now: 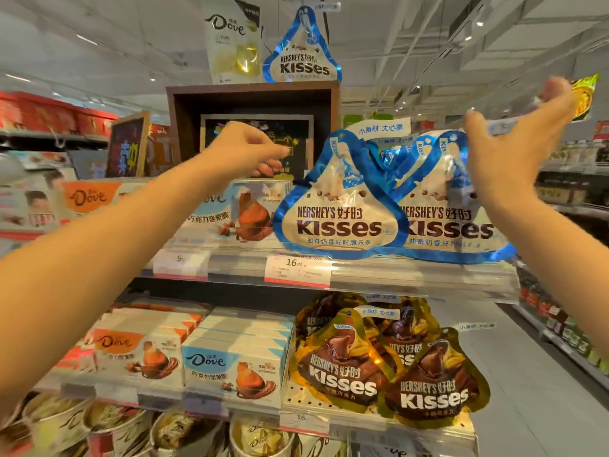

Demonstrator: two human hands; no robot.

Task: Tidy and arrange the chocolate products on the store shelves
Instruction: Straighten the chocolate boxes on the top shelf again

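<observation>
Reaching toward blue Kisses bags (339, 206): left hand (244, 150) loosely curled, empty; right hand (507, 146) grip wide.

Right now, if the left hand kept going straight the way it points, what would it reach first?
Probably the front blue Kisses bag: the left hand points rightward toward its top edge, with nothing visible between. Depth is unclear, so it might pass behind.
</observation>
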